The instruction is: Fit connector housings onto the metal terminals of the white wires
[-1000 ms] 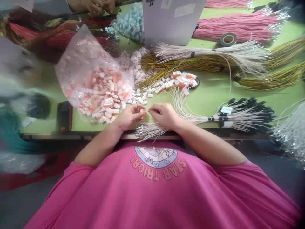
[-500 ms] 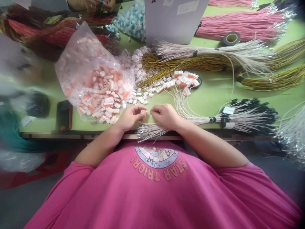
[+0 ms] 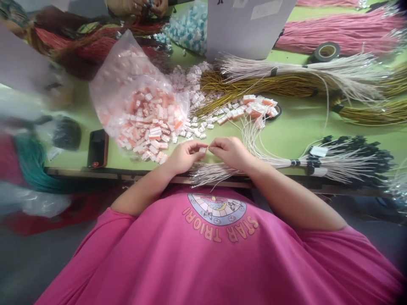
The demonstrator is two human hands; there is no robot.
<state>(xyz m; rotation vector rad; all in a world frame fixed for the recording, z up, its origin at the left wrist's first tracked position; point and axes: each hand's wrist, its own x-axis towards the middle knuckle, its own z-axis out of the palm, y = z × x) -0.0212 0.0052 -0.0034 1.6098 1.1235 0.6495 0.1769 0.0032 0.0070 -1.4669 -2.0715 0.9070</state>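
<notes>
My left hand (image 3: pixel 185 157) pinches a small white connector housing (image 3: pixel 202 149) between thumb and fingers. Close against it, the fingertips of my right hand (image 3: pixel 231 153) are pressed together. Whatever they grip is too small to make out. Below and beneath my right hand runs a bundle of white wires (image 3: pixel 213 174), its bare metal tips fanned out toward the table's front edge. The bundle is tied with black tape and ends on the right in black connectors (image 3: pixel 370 159). Some white wires curve up to a cluster of white-and-orange connectors (image 3: pixel 259 106).
A clear plastic bag (image 3: pixel 111 80) spills white-and-orange connectors at left. Beside it lies a phone (image 3: pixel 98 148). Yellow-black wires (image 3: pixel 286 86), pink wires (image 3: pixel 333 31), a tape roll (image 3: pixel 327 51) and a grey box (image 3: pixel 241 34) stand farther back. A co-worker's hands (image 3: pixel 152 7) show at the top.
The view has swung slightly left. My right fingertips have closed the gap to the connector housing in my left hand. The housing has turned, so its orange side no longer shows.
</notes>
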